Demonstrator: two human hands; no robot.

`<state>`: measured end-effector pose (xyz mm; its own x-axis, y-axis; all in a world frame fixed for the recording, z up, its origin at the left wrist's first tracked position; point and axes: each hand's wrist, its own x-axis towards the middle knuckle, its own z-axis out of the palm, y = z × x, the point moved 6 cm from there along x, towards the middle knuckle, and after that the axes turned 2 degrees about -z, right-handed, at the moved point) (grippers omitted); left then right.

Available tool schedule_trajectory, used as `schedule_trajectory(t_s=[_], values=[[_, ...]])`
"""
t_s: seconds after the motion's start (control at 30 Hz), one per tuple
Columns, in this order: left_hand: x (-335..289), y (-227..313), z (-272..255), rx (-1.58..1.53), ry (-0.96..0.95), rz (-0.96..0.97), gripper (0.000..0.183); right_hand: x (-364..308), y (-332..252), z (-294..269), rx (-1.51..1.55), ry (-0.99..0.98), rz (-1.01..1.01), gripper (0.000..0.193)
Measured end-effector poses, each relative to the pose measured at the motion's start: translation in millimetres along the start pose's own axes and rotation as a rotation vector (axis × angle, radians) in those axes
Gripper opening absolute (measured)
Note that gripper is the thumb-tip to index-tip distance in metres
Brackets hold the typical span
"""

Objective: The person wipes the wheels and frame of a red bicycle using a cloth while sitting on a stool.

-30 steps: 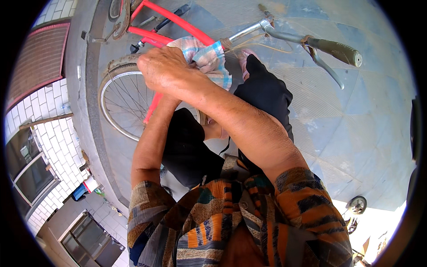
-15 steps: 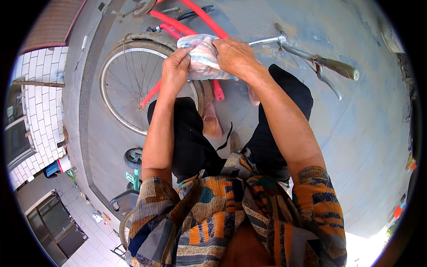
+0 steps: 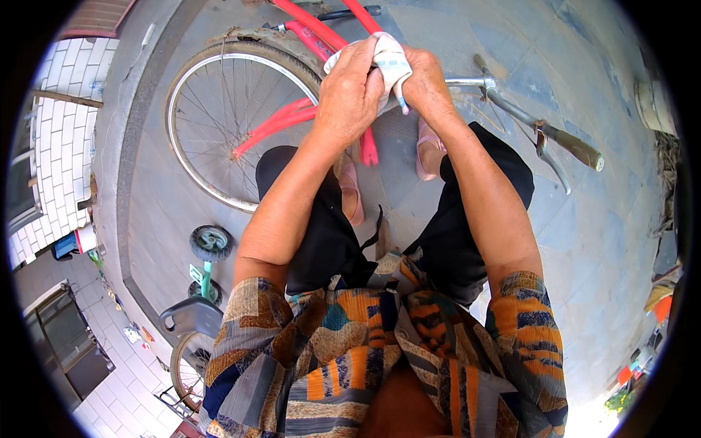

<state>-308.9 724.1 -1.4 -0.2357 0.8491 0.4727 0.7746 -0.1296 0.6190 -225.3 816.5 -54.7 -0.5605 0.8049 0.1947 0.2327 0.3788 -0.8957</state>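
Both my hands are bunched around a pale checked cloth (image 3: 391, 64) in front of my body. My left hand (image 3: 352, 91) wraps its left side, and my right hand (image 3: 425, 80) grips its right side, fingers closed on the fabric. Under the hands lies a red-framed bicycle (image 3: 307, 117) on its side, its spoked wheel (image 3: 226, 124) to the left and its silver handlebar (image 3: 526, 117) with a brown grip (image 3: 577, 150) running to the right. My black trousers and pink shoes (image 3: 427, 150) show below the cloth.
Grey paving stones (image 3: 599, 241) stretch to the right. A small green child's tricycle (image 3: 201, 292) stands at the lower left beside a curb. White tiled walls (image 3: 51, 146) and a dark window rise along the left edge. Small orange and red objects sit at the lower right rim.
My hands have drawn closer together and crumpled the cloth into a tighter ball. The view has shifted, so the bicycle wheel and handlebar now sit more fully in frame.
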Motion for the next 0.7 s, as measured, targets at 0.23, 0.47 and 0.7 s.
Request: schedule_trajectory(t_s=[0.23, 0.47, 0.7], values=[[13.8, 80.2, -16.3, 0.477, -0.035, 0.165, 0.044, -2.1, 15.1, 2.6, 0.828, 0.089, 0.460, 0.022], [7.1, 213.8, -51.5, -0.176, -0.354, 0.543, 0.032, 9.0, 8.0, -5.0, 0.946, 0.065, 0.354, 0.023], [21.9, 287.1, -42.3, -0.307, -0.573, 0.725, 0.025, 2.8, -9.8, -13.6, 1.090, 0.162, 0.472, 0.024]])
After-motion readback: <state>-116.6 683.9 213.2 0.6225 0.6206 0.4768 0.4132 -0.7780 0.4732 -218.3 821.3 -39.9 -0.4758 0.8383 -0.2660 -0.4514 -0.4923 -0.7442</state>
